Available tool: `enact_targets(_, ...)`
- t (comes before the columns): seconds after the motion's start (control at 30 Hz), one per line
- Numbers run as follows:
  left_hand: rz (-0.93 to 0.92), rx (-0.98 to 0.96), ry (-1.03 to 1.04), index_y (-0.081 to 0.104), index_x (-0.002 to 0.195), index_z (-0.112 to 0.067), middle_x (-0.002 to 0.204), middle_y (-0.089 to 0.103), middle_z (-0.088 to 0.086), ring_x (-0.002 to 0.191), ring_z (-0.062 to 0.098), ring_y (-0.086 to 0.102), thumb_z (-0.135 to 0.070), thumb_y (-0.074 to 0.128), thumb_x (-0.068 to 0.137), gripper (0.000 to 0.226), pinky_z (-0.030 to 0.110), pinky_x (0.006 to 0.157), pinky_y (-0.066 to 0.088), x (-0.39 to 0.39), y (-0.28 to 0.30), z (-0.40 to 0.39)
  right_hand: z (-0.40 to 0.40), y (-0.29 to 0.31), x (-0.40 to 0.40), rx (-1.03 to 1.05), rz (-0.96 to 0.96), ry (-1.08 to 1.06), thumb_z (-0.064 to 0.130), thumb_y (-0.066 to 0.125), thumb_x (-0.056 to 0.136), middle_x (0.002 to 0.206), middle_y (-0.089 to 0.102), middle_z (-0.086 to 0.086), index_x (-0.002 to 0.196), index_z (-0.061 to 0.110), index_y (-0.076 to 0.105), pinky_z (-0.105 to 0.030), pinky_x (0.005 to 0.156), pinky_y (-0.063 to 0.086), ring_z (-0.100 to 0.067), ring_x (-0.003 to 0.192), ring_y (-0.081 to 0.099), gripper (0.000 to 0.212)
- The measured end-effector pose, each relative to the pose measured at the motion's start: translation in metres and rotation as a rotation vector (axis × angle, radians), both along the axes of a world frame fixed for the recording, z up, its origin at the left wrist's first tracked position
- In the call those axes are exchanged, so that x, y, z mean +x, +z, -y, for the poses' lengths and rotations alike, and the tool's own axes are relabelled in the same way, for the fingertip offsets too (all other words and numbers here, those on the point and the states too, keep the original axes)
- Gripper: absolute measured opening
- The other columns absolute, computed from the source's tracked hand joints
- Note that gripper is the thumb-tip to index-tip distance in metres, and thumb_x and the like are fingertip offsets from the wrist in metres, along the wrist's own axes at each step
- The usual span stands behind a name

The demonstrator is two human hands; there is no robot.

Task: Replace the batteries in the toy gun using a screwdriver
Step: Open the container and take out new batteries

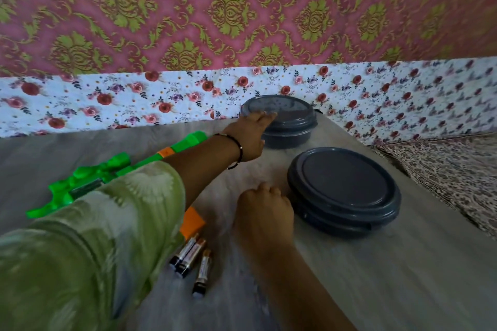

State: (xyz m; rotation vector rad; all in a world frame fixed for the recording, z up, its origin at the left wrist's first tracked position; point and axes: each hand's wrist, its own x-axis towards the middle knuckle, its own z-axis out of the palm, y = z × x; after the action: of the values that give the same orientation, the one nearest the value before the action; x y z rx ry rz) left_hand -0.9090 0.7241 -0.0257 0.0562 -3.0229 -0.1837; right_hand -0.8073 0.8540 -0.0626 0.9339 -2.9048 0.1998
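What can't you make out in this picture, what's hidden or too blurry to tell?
Head view:
- Contents of both grey containers, far and near: lids closed.
- Middle of the toy gun: covered by the left sleeve.
- Battery labels: too blurred.
- Right hand fingers: curled away from the camera.
- Screwdriver: none visible.

The left sleeve (88, 236) hides the toy gun's (80, 180) middle; battery (203, 273) labels are blurred.

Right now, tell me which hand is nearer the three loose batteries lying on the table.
Right. The right hand rests just above-right of the batteries; the left hand reaches far beyond them, touching the far grey round container.
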Motion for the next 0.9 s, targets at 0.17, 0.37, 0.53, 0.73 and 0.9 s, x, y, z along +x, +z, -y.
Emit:
enact_targets(0.17, -0.012, -0.044, 0.026, 0.008, 0.157, -0.025, 0.163, 0.011, 0.011, 0.144, 0.039, 0.024, -0.02, 0.049, 0.099, 0.071, 0.049, 0.114, 0.033, -0.013, -0.008, 0.005, 0.0, -0.003, -0.002, -0.018, 0.009, 0.009, 0.017, 0.046, 0.092, 0.125, 0.048, -0.022, 0.114, 0.003, 0.057, -0.039, 0.088, 0.043, -0.035, 0.113, 0.046, 0.028)
enact_targets(0.37, -0.099, 0.062, 0.024, 0.023, 0.154, -0.022, 0.159, 0.021, 0.012, 0.14, 0.037, 0.031, -0.016, 0.05, 0.098, 0.063, 0.043, 0.115, 0.033, 0.013, -0.017, 0.009, 0.0, 0.0, 0.0, -0.112, -0.021, 0.034, 0.018, 0.048, 0.091, 0.116, 0.056, -0.015, 0.113, 0.007, 0.054, -0.034, 0.071, 0.042, -0.031, 0.106, 0.052, 0.025)
enact_targets(0.53, -0.085, 0.164, -0.004, 0.029, 0.151, -0.016, 0.16, 0.021, 0.012, 0.144, 0.03, 0.029, -0.007, 0.052, 0.094, 0.062, 0.035, 0.118, 0.027, 0.064, -0.014, 0.024, 0.0, 0.011, 0.006, -0.243, -0.133, 0.166, 0.02, 0.043, 0.093, 0.103, 0.063, -0.007, 0.12, 0.013, 0.048, -0.032, 0.063, 0.04, -0.028, 0.091, 0.061, 0.029)
enact_targets(0.73, -0.091, 0.231, 0.002, 0.032, 0.148, -0.01, 0.159, 0.026, 0.01, 0.149, 0.022, 0.022, 0.0, 0.05, 0.093, 0.059, 0.021, 0.116, 0.014, 0.131, -0.009, 0.045, -0.011, 0.032, 0.012, -0.563, -0.345, 0.257, 0.027, 0.041, 0.084, 0.072, 0.064, -0.004, 0.086, 0.015, 0.063, -0.029, 0.049, 0.043, -0.022, 0.061, 0.058, 0.025)
enact_targets(0.9, -0.165, 0.307, 0.065, 0.043, 0.141, -0.006, 0.152, 0.039, 0.013, 0.142, 0.026, 0.037, -0.018, 0.045, 0.08, 0.062, 0.012, 0.11, 0.015, 0.182, -0.018, 0.064, -0.023, 0.029, -0.003, -0.545, -0.3, 0.204, 0.034, 0.048, 0.084, 0.118, 0.061, -0.011, 0.12, 0.009, 0.057, -0.041, 0.091, 0.049, -0.029, 0.11, 0.054, 0.045)
